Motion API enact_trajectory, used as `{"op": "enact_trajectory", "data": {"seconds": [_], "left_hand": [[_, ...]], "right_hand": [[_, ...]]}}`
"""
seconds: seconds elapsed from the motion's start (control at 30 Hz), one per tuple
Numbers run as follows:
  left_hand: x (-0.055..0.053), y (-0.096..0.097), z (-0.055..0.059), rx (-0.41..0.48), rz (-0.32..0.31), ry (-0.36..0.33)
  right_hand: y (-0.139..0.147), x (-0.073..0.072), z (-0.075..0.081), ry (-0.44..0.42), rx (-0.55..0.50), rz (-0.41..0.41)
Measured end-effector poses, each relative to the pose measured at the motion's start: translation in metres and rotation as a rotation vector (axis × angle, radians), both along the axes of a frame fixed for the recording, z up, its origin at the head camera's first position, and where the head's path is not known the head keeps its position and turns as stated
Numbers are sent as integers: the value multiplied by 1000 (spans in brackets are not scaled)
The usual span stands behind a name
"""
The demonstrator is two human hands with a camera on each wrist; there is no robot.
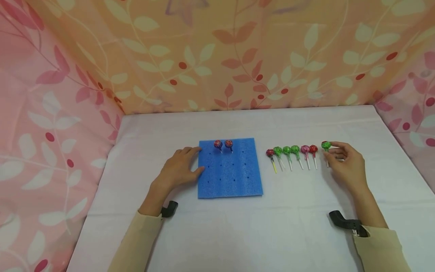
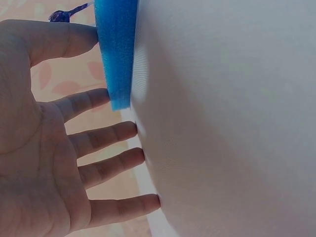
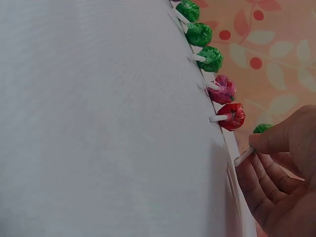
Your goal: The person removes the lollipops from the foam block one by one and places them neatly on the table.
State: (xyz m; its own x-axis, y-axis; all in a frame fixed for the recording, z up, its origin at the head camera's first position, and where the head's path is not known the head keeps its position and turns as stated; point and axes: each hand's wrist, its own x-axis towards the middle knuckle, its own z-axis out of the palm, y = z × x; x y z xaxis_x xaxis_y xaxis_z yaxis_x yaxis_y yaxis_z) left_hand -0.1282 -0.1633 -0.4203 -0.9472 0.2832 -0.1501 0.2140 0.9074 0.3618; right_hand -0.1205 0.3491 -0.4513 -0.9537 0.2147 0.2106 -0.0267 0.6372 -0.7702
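Note:
A blue foam block [image 1: 241, 177] with small holes lies flat on the table. Two lollipops in red and purple wrappers [image 1: 228, 144] stand in its back row. At the block's left edge, my left hand [image 1: 180, 166] touches the foam with thumb and index finger. Its fingers are spread and nearly straight in the left wrist view. My right hand [image 1: 348, 164] pinches a green lollipop [image 1: 326, 145] by its stick between thumb and fingers, at the right end of a row of lollipops. In the right wrist view, the thumb partly hides that lollipop's green head [image 3: 262, 128].
Between the block and my right hand lies a row: a dark red lollipop [image 1: 270, 152] with a yellow stick, three green ones [image 1: 287, 150], a pink one [image 1: 305, 149] and a red one [image 1: 313, 148]. A white cloth [image 1: 231, 234] covers the table. Patterned curtains [image 1: 204, 56] enclose it.

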Motion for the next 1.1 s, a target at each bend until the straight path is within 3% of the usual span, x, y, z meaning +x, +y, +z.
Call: {"op": "enact_trajectory", "data": {"seconds": [0.43, 0.93, 1.1], "left_hand": [[-2, -2, 1, -2, -11, 2], [-1, 1, 2, 3, -8, 0], [-1, 0, 0, -3, -5, 1]], "right_hand": [[3, -2, -5, -93, 142, -13], [-1, -1, -2, -117, 196, -10], [-2, 0, 1, -166, 215, -29]]}}
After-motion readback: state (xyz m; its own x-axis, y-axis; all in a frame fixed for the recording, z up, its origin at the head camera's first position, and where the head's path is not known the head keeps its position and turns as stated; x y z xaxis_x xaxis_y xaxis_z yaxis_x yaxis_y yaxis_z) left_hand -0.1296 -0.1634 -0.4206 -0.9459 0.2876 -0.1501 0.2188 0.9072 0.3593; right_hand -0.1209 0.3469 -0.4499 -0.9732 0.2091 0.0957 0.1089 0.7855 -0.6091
